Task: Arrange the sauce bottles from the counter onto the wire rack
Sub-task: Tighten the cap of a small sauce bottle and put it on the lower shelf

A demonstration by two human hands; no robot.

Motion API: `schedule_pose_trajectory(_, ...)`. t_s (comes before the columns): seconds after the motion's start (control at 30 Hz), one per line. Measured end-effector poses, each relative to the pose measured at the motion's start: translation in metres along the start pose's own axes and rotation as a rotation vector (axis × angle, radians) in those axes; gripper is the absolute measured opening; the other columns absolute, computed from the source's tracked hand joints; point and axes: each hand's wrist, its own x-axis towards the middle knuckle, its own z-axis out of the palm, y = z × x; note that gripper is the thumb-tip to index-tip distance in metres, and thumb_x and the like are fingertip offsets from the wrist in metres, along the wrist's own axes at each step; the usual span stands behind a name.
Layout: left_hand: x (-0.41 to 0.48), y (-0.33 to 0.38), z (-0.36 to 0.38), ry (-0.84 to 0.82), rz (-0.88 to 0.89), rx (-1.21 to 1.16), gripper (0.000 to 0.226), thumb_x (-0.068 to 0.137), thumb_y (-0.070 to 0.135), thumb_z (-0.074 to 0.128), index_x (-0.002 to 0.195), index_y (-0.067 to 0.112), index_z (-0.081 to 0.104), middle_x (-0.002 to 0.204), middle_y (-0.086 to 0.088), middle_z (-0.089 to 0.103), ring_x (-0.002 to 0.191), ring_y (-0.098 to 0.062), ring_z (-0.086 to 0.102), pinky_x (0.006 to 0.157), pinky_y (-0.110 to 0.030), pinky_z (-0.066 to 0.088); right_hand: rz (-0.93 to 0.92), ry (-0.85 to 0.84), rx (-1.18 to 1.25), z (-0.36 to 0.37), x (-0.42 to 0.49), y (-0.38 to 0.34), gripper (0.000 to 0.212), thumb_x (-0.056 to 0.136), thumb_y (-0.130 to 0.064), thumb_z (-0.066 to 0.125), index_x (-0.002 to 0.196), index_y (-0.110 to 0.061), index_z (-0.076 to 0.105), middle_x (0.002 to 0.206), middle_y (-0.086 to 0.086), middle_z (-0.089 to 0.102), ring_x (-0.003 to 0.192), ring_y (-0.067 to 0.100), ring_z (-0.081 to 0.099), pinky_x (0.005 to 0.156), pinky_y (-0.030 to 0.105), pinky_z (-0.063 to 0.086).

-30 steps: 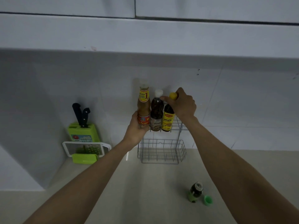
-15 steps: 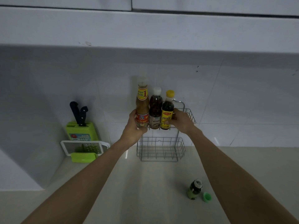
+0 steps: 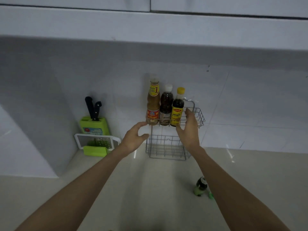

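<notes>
A two-tier wire rack (image 3: 199,118) stands against the tiled wall. Three sauce bottles stand upright in a row on the left of its upper tier: a tan one with a red label (image 3: 153,101), a dark one with a white cap (image 3: 166,105) and a dark one with a yellow cap and label (image 3: 177,108). My left hand (image 3: 135,139) hovers open just below and left of the tan bottle, fingers apart, touching nothing. My right hand (image 3: 188,129) is open in front of the rack, right of the yellow-capped bottle. A small dark bottle (image 3: 200,185) stands on the counter at the lower right.
A green knife block (image 3: 94,125) with two black-handled knives sits at the left, with a white and green grater (image 3: 98,144) in front of it. The rack's lower tier (image 3: 166,149) holds nothing. A green cap (image 3: 210,195) lies beside the small bottle. Cabinets overhang above.
Both hands have let go of the bottles and drawn back toward me. The right hand first dropped from the yellow cap to the bottle's base, then came off it.
</notes>
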Motion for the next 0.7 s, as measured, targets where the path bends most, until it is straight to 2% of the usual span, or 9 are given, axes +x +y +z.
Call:
schedule_pose_trajectory(0.07,-0.027,-0.013,-0.007,-0.053,-0.024,-0.094,0.036,0.092,0.003,0.058,0.126,0.013,0.058,0.134,-0.005,0.057,0.124,-0.015,0.051,0.103,-0.024,0.039,-0.056,-0.074,0.020,0.000,-0.027,-0.006,0.057,0.088,-0.003,0.062,0.140,-0.011,0.039,0.137,0.009,0.049,0.122,0.023,0.049,0.105,0.043,0.044)
schedule_pose_trajectory(0.17,-0.074,-0.044,-0.021,-0.076,-0.107,-0.167,0.029,0.091,-0.005,0.055,0.113,0.012,0.064,0.111,-0.005,0.068,0.104,-0.014,0.062,0.096,-0.025,0.046,-0.158,-0.395,-0.046,0.000,-0.064,-0.019,0.033,0.089,-0.004,0.063,0.121,-0.015,0.060,0.118,0.001,0.061,0.106,0.014,0.056,0.097,0.035,0.049)
schedule_pose_trajectory(0.23,-0.105,-0.066,-0.029,-0.065,-0.158,-0.190,0.030,0.091,-0.008,0.053,0.115,0.008,0.062,0.109,-0.007,0.067,0.103,-0.017,0.062,0.088,-0.015,0.049,-0.221,-0.620,-0.083,0.002,-0.084,-0.028,0.021,0.089,-0.010,0.065,0.107,-0.019,0.068,0.104,-0.009,0.064,0.097,0.007,0.060,0.092,0.026,0.049)
schedule_pose_trajectory(0.33,-0.165,-0.103,-0.037,-0.030,-0.255,-0.191,0.045,0.087,-0.023,0.041,0.123,-0.002,0.056,0.117,-0.013,0.060,0.114,-0.026,0.057,0.080,-0.009,0.050,-0.241,-0.890,-0.069,0.013,-0.120,-0.041,0.015,0.088,-0.020,0.069,0.102,-0.026,0.071,0.099,-0.016,0.067,0.097,0.001,0.063,0.090,0.021,0.049)
schedule_pose_trajectory(0.43,-0.219,-0.133,-0.036,-0.084,-0.312,-0.113,0.071,0.069,-0.033,0.030,0.126,0.001,0.053,0.128,-0.011,0.056,0.129,-0.026,0.050,0.098,-0.021,0.048,-0.256,-1.077,-0.065,0.026,-0.151,-0.057,0.020,0.084,-0.030,0.073,0.104,-0.027,0.070,0.104,-0.016,0.069,0.100,-0.001,0.063,0.091,0.025,0.051)
schedule_pose_trajectory(0.5,-0.250,-0.144,-0.031,-0.179,-0.337,-0.065,0.077,0.066,-0.027,0.036,0.131,0.013,0.052,0.136,-0.002,0.053,0.131,-0.014,0.047,0.111,-0.035,0.039,-0.269,-1.216,-0.057,0.031,-0.171,-0.075,0.034,0.079,-0.038,0.077,0.110,-0.027,0.067,0.112,-0.014,0.067,0.104,-0.001,0.062,0.092,0.025,0.052)
schedule_pose_trajectory(0.53,-0.263,-0.145,-0.026,-0.235,-0.363,-0.071,0.079,0.068,-0.022,0.042,0.135,0.020,0.048,0.138,0.005,0.050,0.130,-0.008,0.044,0.112,-0.036,0.036,-0.295,-1.272,-0.063,0.034,-0.180,-0.084,0.042,0.076,-0.042,0.079,0.113,-0.029,0.065,0.115,-0.014,0.066,0.105,0.000,0.061,0.091,0.024,0.052)
schedule_pose_trajectory(0.63,-0.286,-0.146,-0.005,-0.316,-0.381,-0.115,0.082,0.074,-0.005,0.066,0.138,0.036,0.034,0.134,0.019,0.044,0.120,0.009,0.039,0.098,-0.018,0.035,-0.424,-1.349,-0.098,0.041,-0.204,-0.105,0.059,0.069,-0.049,0.082,0.120,-0.031,0.058,0.119,-0.013,0.062,0.104,0.004,0.059,0.086,0.025,0.052)
schedule_pose_trajectory(0.7,-0.293,-0.146,0.014,-0.200,-0.356,-0.111,0.079,0.072,0.014,0.080,0.134,0.039,0.039,0.130,0.018,0.050,0.115,0.007,0.047,0.087,-0.010,0.040,-0.543,-1.342,-0.134,0.046,-0.216,-0.115,0.060,0.068,-0.050,0.081,0.118,-0.030,0.057,0.115,-0.010,0.060,0.099,0.006,0.058,0.082,0.025,0.052)
